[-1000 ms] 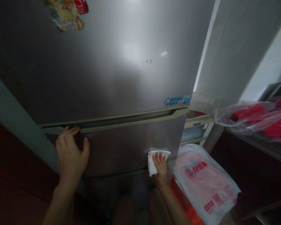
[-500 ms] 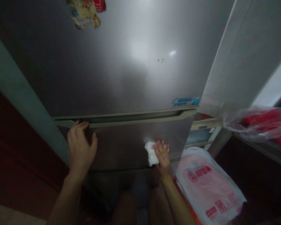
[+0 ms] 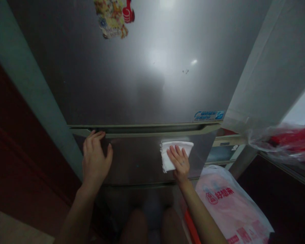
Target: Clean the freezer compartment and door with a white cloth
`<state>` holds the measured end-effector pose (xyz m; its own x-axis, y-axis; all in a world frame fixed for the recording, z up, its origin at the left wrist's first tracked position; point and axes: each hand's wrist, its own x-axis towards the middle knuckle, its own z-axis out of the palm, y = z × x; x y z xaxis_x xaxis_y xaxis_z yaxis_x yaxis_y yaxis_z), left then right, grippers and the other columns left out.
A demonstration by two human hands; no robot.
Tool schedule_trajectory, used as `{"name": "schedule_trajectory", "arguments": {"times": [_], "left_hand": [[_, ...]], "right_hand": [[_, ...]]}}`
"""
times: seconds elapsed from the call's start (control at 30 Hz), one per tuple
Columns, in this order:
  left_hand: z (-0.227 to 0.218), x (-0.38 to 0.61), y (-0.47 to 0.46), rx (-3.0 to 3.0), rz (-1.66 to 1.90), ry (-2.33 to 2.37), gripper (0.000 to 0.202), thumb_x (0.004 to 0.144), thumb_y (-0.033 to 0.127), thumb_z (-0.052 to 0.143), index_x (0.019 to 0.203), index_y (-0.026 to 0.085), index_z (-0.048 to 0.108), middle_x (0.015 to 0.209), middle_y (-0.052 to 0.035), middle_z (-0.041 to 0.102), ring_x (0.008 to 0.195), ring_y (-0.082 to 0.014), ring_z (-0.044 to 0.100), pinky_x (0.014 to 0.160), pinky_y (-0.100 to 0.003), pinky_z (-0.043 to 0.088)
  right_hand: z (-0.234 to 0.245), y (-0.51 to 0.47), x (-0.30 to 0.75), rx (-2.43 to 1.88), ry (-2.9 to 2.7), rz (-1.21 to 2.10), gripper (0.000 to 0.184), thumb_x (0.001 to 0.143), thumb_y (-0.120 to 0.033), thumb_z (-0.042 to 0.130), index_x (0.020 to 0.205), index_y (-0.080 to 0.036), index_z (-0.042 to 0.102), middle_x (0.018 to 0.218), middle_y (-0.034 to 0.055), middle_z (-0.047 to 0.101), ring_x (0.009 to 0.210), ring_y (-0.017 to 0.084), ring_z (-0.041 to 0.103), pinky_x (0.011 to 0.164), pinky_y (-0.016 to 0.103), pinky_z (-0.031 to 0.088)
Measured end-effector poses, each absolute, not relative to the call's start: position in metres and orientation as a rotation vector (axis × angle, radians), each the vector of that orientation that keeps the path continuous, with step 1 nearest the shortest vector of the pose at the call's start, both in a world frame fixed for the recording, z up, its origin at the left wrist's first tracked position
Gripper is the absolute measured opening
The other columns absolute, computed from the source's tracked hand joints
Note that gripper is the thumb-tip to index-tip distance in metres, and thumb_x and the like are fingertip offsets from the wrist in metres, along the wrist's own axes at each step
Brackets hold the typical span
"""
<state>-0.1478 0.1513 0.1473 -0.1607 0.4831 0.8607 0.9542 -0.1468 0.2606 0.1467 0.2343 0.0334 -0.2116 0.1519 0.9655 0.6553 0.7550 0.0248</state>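
A silver fridge fills the view, with a tall upper door point(image 3: 142, 74) and a short lower drawer front point(image 3: 139, 159). My left hand point(image 3: 95, 161) lies flat against the drawer's upper left corner, fingertips at the handle groove. My right hand point(image 3: 179, 162) presses a folded white cloth point(image 3: 170, 152) against the right part of the drawer front, just under the handle strip. The cloth sticks out above and left of my fingers.
Magnets point(image 3: 114, 17) sit high on the upper door and a blue sticker point(image 3: 208, 115) at its lower right. A pink printed plastic bag point(image 3: 228, 206) lies low right. A clear bag with red contents point(image 3: 287, 142) rests on a ledge at right. My knees point(image 3: 152, 227) are below.
My right hand slid the cloth upward on the drawer front, from its lower edge to just under the handle strip. My left hand stayed on the drawer's left corner. The camera shifted.
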Motion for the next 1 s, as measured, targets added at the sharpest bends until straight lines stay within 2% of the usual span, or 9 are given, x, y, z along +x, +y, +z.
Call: {"name": "schedule_trajectory", "arguments": {"times": [0.2, 0.33, 0.43, 0.57, 0.63, 0.73, 0.8, 0.9, 1.0], "left_hand": [[0.149, -0.148, 0.15, -1.632, -1.242, -1.638, 0.033, 0.092, 0.026, 0.05, 0.124, 0.016, 0.049, 0.128, -0.0179, 0.056, 0.136, -0.0333, 0.042, 0.114, -0.055, 0.036], [0.15, -0.146, 0.149, -1.63, -1.256, -1.643, 0.033, 0.092, 0.026, 0.05, 0.123, 0.016, 0.049, 0.128, -0.0177, 0.056, 0.137, -0.0329, 0.042, 0.114, -0.053, 0.036], [0.149, -0.146, 0.149, -1.628, -1.248, -1.636, 0.033, 0.092, 0.025, 0.05, 0.124, 0.016, 0.049, 0.128, -0.0178, 0.056, 0.137, -0.0332, 0.042, 0.114, -0.053, 0.036], [0.148, -0.148, 0.151, -1.618, -1.203, -1.62, 0.033, 0.092, 0.024, 0.049, 0.123, 0.013, 0.049, 0.127, -0.0198, 0.057, 0.135, -0.0351, 0.044, 0.112, -0.055, 0.038], [0.147, -0.149, 0.152, -1.616, -1.199, -1.616, 0.033, 0.092, 0.024, 0.049, 0.123, 0.013, 0.05, 0.127, -0.0203, 0.057, 0.135, -0.0357, 0.044, 0.112, -0.056, 0.038], [0.147, -0.15, 0.152, -1.616, -1.221, -1.619, 0.034, 0.091, 0.025, 0.051, 0.124, 0.014, 0.05, 0.127, -0.0193, 0.056, 0.136, -0.0352, 0.043, 0.113, -0.054, 0.037], [0.147, -0.15, 0.152, -1.619, -1.222, -1.613, 0.034, 0.091, 0.025, 0.051, 0.123, 0.014, 0.05, 0.127, -0.0191, 0.056, 0.136, -0.0351, 0.044, 0.113, -0.054, 0.037], [0.147, -0.149, 0.152, -1.623, -1.212, -1.6, 0.033, 0.092, 0.024, 0.05, 0.123, 0.014, 0.05, 0.126, -0.019, 0.057, 0.135, -0.0351, 0.044, 0.113, -0.054, 0.038], [0.146, -0.148, 0.153, -1.612, -1.235, -1.601, 0.033, 0.092, 0.026, 0.051, 0.124, 0.016, 0.049, 0.126, -0.0172, 0.056, 0.136, -0.0337, 0.043, 0.114, -0.054, 0.037]], "right_hand": [[-0.068, 0.21, 0.182, -0.658, -2.117, -0.447, 0.046, 0.103, -0.017, 0.028, 0.145, -0.03, 0.045, 0.135, 0.0002, 0.061, 0.134, 0.014, 0.049, 0.113, 0.039, 0.042], [-0.102, 0.195, 0.207, -0.641, -2.35, -0.357, 0.046, 0.103, -0.016, 0.032, 0.145, -0.029, 0.043, 0.138, -0.0017, 0.059, 0.133, 0.013, 0.05, 0.108, 0.037, 0.049], [-0.088, 0.185, 0.213, -0.612, -2.358, -0.319, 0.046, 0.102, -0.015, 0.034, 0.146, -0.029, 0.042, 0.138, -0.001, 0.059, 0.133, 0.014, 0.049, 0.108, 0.038, 0.049], [-0.023, 0.179, 0.212, -0.573, -2.038, -0.41, 0.049, 0.1, -0.012, 0.034, 0.147, -0.024, 0.043, 0.137, 0.006, 0.06, 0.135, 0.018, 0.049, 0.114, 0.044, 0.042], [0.012, 0.187, 0.211, -0.623, -1.846, -0.449, 0.051, 0.098, -0.013, 0.035, 0.147, -0.023, 0.043, 0.143, 0.008, 0.055, 0.14, 0.023, 0.042, 0.118, 0.052, 0.034], [0.045, 0.208, 0.207, -0.758, -1.659, -0.417, 0.052, 0.098, -0.015, 0.034, 0.147, -0.028, 0.043, 0.154, 0.0056, 0.041, 0.144, 0.026, 0.034, 0.118, 0.059, 0.029], [0.052, 0.221, 0.198, -0.808, -1.566, -0.391, 0.053, 0.097, -0.014, 0.032, 0.147, -0.03, 0.043, 0.156, 0.0037, 0.037, 0.146, 0.026, 0.032, 0.118, 0.061, 0.025], [0.05, 0.228, 0.172, -0.836, -1.431, -0.351, 0.054, 0.097, -0.012, 0.03, 0.146, -0.029, 0.044, 0.155, 0.0039, 0.038, 0.147, 0.026, 0.03, 0.119, 0.064, 0.02], [0.048, 0.218, 0.13, -0.824, -1.443, -0.308, 0.058, 0.095, -0.009, 0.028, 0.148, -0.03, 0.041, 0.155, 0.0036, 0.04, 0.147, 0.025, 0.029, 0.119, 0.062, 0.02]]}}
